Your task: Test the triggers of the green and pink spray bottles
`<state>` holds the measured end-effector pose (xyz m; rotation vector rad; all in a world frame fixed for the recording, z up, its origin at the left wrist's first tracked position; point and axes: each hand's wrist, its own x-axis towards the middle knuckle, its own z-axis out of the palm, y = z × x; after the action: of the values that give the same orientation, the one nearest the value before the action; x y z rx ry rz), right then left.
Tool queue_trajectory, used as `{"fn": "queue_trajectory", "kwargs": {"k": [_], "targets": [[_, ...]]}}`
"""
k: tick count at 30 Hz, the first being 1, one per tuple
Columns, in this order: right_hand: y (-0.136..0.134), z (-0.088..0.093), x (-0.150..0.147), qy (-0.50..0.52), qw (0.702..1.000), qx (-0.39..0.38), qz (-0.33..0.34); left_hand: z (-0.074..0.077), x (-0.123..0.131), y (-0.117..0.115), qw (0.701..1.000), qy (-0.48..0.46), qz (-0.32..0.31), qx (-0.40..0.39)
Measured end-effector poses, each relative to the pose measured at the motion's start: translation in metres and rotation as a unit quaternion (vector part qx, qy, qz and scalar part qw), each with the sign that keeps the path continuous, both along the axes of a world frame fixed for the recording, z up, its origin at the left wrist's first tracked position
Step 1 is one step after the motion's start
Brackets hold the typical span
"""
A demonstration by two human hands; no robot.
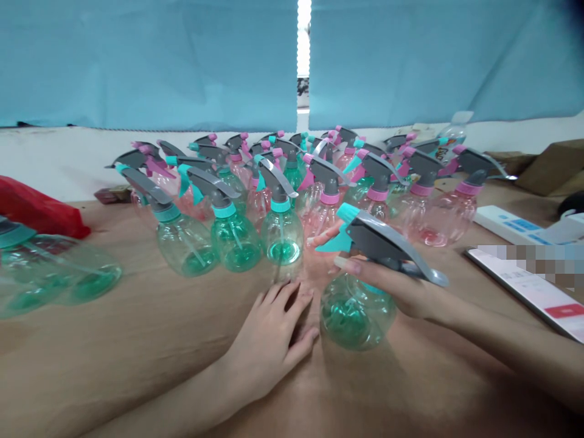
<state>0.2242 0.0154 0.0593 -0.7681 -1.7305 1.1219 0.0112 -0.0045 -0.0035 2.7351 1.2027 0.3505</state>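
My right hand (387, 280) is closed round the neck of a green spray bottle (353, 316) with a grey and turquoise trigger head. The bottle tilts slightly, and whether its base touches the table cannot be made out. Flat on the brown table (182, 365), my left hand (283, 322) rests with fingers spread, holding nothing, just left of that bottle. Beyond it stand more green spray bottles, the nearest being a clear green one (281, 234) with a turquoise collar. Pink spray bottles (326, 216) stand behind my right hand.
Several more spray bottles fill the back of the table. Two green bottles (91, 267) are at the left, beside a red bag (41, 210). On the right lie a phone (524, 286), a white power strip (511, 225) and a cardboard box (554, 167). Blue curtains (150, 67) hang behind.
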Motion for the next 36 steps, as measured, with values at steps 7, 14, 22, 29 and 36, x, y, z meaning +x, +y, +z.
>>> {"fn": "queue_trajectory", "kwargs": {"k": [7,14,22,29,36], "targets": [[0.001,0.004,-0.001,-0.033,0.998,0.016,-0.050,-0.001,-0.001,-0.001,1.000,0.004,0.003,0.002],[0.001,-0.004,0.006,-0.056,0.995,0.037,-0.078,0.001,0.000,0.000,1.000,0.007,0.003,-0.006],[-0.001,-0.007,0.007,-0.050,0.994,0.037,-0.091,0.000,0.000,0.000,1.000,0.006,0.007,-0.007],[0.000,0.000,0.002,-0.070,0.995,0.013,-0.072,-0.001,-0.001,-0.001,1.000,-0.002,0.003,-0.001],[0.000,-0.006,0.004,-0.054,0.998,-0.020,-0.032,0.000,-0.001,-0.001,1.000,-0.004,0.000,0.003]]}}
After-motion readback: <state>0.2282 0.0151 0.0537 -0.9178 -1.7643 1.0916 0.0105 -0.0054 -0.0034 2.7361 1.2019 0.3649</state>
